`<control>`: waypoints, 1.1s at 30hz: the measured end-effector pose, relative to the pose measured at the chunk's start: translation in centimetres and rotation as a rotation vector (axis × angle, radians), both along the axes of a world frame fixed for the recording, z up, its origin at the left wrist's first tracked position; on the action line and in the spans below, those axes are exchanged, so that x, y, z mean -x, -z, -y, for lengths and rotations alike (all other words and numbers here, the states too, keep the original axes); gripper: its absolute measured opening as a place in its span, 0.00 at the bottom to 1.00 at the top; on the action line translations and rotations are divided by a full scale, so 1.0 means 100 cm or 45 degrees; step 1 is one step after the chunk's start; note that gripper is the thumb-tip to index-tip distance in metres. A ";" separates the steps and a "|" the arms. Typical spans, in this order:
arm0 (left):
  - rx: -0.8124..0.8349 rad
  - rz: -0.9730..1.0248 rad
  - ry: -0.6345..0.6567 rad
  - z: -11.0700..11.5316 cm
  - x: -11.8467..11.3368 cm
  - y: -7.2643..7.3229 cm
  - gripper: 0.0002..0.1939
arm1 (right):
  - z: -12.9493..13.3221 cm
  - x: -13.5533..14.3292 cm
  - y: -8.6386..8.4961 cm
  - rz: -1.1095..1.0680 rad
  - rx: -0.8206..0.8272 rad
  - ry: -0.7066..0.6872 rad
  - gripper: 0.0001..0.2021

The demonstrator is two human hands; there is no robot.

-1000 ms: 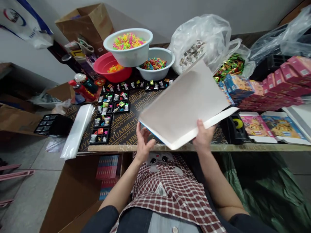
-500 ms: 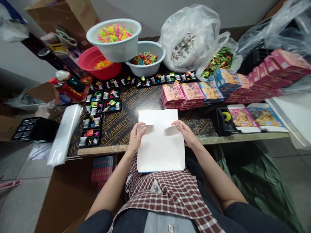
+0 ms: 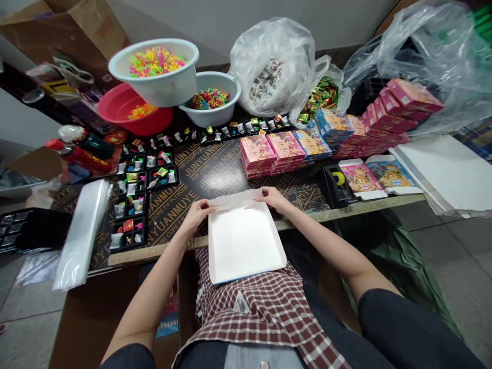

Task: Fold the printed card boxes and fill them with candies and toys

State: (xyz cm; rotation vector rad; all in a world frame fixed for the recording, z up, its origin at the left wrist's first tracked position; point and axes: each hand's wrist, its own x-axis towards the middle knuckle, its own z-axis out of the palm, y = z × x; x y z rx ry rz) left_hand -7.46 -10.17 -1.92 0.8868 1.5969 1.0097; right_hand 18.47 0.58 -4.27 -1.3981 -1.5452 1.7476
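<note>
A cardboard box blank [image 3: 246,241], white inside, lies partly folded between my lap and the table's front edge. A thin blue line shows along its near edge. My left hand [image 3: 198,215] pinches the far left corner, where a flap is bent inward. At the far right corner my right hand [image 3: 273,199] grips the folded-over edge between thumb and fingers. The blank's near end rests on the checked apron [image 3: 265,302]. Its printed underside is hidden.
Black trays [image 3: 128,233] with small toys and packets line the table's left and back. Stacked pink boxes [image 3: 257,154] stand behind my right hand. Farther back are a white basin [image 3: 157,84], a red basin [image 3: 154,120] and a plastic bag [image 3: 269,56]. Clear plastic sleeves [image 3: 82,236] lie left.
Both hands have moved to the blank's far corners. Its far panel, flat before, is now folded up and over the side flaps. The view has shifted a little to the right.
</note>
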 end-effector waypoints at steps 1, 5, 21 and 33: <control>0.004 -0.015 0.015 0.000 0.000 0.002 0.24 | 0.002 0.001 0.001 0.019 -0.035 -0.010 0.26; -0.012 -0.053 0.004 0.001 -0.004 0.007 0.27 | 0.008 0.003 0.002 0.002 -0.015 0.077 0.29; -0.078 -1.432 1.026 -0.025 -0.002 -0.015 0.08 | -0.003 0.017 -0.047 0.910 -1.019 -1.172 0.14; -0.081 -1.708 0.859 -0.034 0.006 -0.030 0.20 | 0.002 0.017 -0.053 1.026 -1.007 -1.092 0.23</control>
